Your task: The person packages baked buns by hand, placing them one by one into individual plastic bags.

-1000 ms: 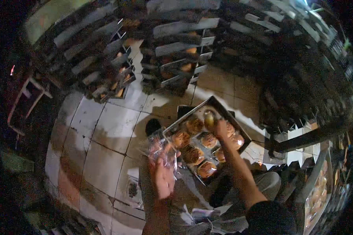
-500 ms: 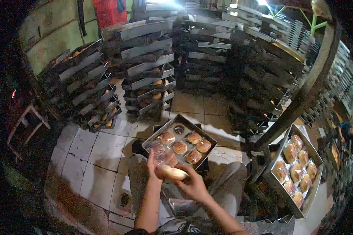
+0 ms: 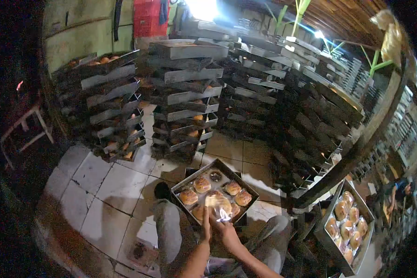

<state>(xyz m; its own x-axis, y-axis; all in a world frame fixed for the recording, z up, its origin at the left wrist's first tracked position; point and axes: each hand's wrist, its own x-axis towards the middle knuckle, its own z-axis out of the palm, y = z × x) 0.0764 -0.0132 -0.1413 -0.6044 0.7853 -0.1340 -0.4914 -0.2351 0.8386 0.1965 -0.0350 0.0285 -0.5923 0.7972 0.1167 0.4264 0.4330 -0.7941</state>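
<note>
A bun in clear, shiny plastic (image 3: 219, 205) is held between my two hands, over the near part of a square metal tray (image 3: 183, 209). My left hand (image 3: 205, 224) lies along the bun's left side, its fingers pointing up. My right hand (image 3: 225, 229) closes on the bottom of the wrapped bun, where the plastic glints. Several browned buns (image 3: 202, 184) sit in the tray, with a small dark round spot (image 3: 215, 175) near its far corner. The held bun hides part of the tray.
A second tray (image 3: 323, 231) of plastic-wrapped buns stands at the right. Tall stacks of metal trays (image 3: 190, 99) rise in front, some with buns. A slanted wooden post (image 3: 352, 150) crosses the right side. A wooden frame (image 3: 30, 125) stands far left.
The view has tilted upward. My hands have come together and turned the bun upright, so its browned top and the plastic around it now show.
</note>
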